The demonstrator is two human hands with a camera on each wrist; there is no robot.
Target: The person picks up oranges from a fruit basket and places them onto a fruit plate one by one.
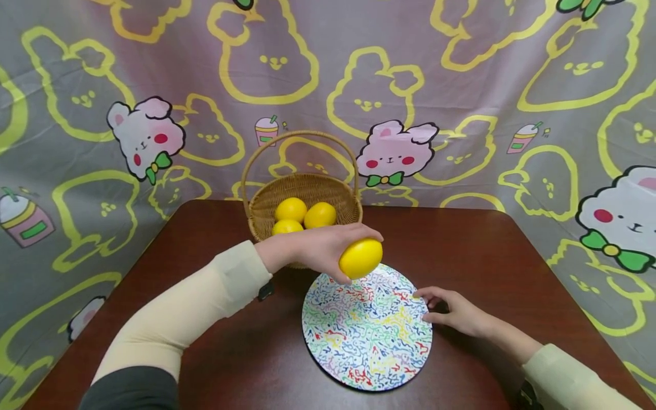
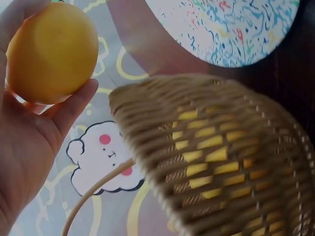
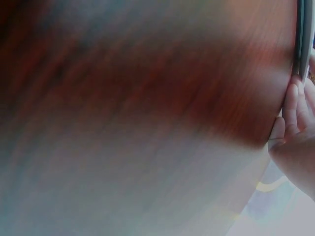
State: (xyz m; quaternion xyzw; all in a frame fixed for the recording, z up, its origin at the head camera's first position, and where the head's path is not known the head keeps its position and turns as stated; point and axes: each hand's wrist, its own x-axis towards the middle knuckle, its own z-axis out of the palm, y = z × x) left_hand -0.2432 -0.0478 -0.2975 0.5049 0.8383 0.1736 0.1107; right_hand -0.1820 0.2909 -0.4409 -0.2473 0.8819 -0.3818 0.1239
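My left hand grips a yellow lemon above the far edge of a round board. In the left wrist view, fingers and thumb close around that lemon. The board lies flat on the table, its white top covered in multicoloured squiggles. My right hand holds the board's right rim, thumb and fingertips at the edge. In the right wrist view this hand shows only at the right border, fingers against the rim. Behind my left hand stands a wicker basket with three visible lemons inside.
The dark reddish-brown table carries the basket and the board. The basket's tall arched handle rises at the back. A grey curtain with rabbit drawings hangs behind the table and on both sides.
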